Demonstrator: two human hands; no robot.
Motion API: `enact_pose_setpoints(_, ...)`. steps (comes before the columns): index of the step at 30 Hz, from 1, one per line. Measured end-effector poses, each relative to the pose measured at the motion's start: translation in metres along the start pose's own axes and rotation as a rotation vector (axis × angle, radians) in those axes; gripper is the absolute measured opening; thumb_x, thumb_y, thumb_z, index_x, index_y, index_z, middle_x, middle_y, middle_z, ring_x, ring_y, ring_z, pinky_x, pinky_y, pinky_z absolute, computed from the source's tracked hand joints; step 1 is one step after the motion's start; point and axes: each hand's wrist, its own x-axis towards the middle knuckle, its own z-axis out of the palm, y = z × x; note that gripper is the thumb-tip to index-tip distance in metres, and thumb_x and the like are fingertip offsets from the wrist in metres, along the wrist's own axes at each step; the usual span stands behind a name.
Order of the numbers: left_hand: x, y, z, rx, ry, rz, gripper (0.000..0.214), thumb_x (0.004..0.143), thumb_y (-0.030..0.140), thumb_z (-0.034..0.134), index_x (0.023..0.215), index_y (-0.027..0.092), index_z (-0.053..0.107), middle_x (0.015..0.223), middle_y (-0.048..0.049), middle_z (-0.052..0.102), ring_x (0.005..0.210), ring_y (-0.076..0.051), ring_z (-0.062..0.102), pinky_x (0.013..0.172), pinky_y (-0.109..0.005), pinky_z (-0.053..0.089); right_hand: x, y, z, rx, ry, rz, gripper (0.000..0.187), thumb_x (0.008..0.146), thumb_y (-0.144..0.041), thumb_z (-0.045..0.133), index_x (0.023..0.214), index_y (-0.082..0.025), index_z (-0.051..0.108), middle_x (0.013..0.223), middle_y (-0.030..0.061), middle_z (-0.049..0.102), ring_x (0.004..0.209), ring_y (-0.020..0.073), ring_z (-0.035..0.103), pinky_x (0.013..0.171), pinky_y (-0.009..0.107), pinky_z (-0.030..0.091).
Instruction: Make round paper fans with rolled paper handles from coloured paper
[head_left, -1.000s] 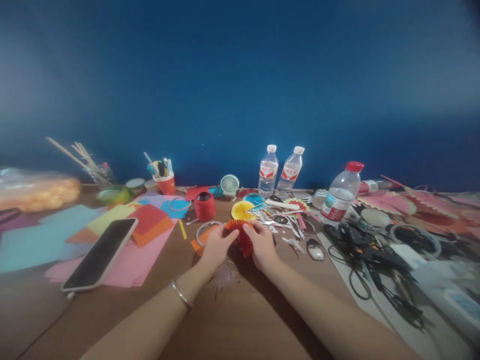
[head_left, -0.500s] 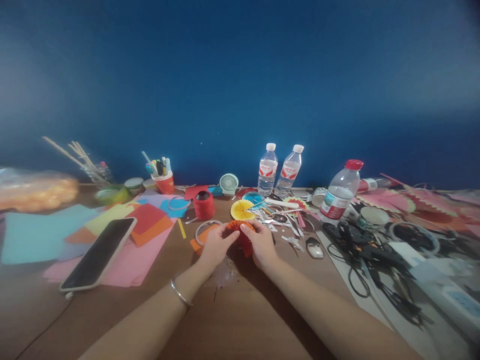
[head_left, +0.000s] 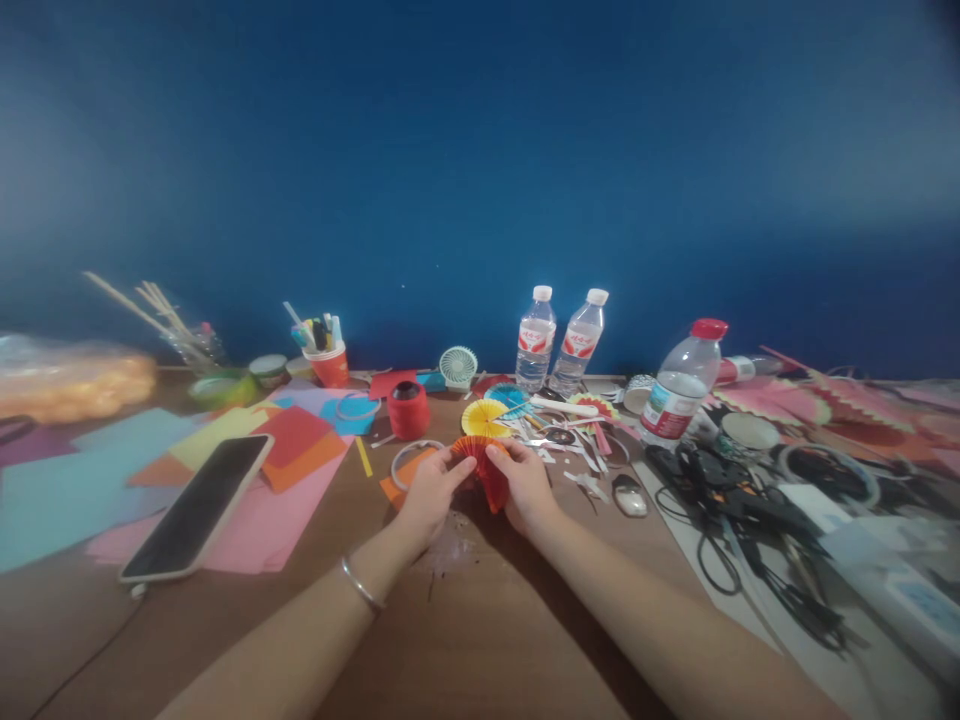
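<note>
Both of my hands grip a red pleated paper fan (head_left: 484, 470) just above the brown table (head_left: 465, 620). My left hand (head_left: 427, 495), with a thin bracelet on its wrist, pinches the fan's left side. My right hand (head_left: 525, 487) pinches the right side with thumb on top. The fan's folds curve between my fingers, and its lower part is hidden by my hands. A yellow paper fan (head_left: 484, 419) and a red thread spool (head_left: 409, 410) lie just beyond.
A phone (head_left: 199, 505) lies on coloured paper sheets (head_left: 247, 470) at the left. Three water bottles (head_left: 534, 342) (head_left: 579, 343) (head_left: 679, 388) stand at the back, with a small fan (head_left: 458, 366) and a pen cup (head_left: 328, 360). Scissors and cables (head_left: 742, 520) crowd the right.
My hands have shifted slightly on the red fan, the fingers working its folds. The rest of the table looks unchanged.
</note>
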Motion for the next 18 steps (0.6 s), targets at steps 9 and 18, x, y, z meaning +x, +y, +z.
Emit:
enact_pose_setpoints(9, 0.0023, -0.0021, -0.0039, 0.131, 0.019, 0.036, 0.028, 0.064, 0.032, 0.067, 0.084, 0.012, 0.062, 0.074, -0.0037, 0.066, 0.062, -0.014, 0.058, 0.063, -0.026, 0.046, -0.0027, -0.0012, 0.0014, -0.073, 0.004, -0.028, 0.025, 0.055, -0.029, 0.072, 0.073, -0.016, 0.061, 0.065, -0.0002, 0.065, 0.057, 0.0136, 0.058, 0.059, 0.028, 0.048)
enact_pose_setpoints(18, 0.0025, -0.0004, -0.0065, 0.267, 0.016, 0.060, 0.032, 0.064, 0.033, 0.066, 0.088, 0.013, 0.064, 0.077, -0.0050, 0.068, 0.070, -0.019, 0.061, 0.067, -0.030, 0.047, -0.0034, 0.0014, 0.0003, -0.080, 0.005, -0.054, 0.024, 0.057, -0.029, 0.072, 0.073, -0.015, 0.061, 0.066, -0.0002, 0.064, 0.056, 0.0125, 0.057, 0.057, 0.026, 0.047)
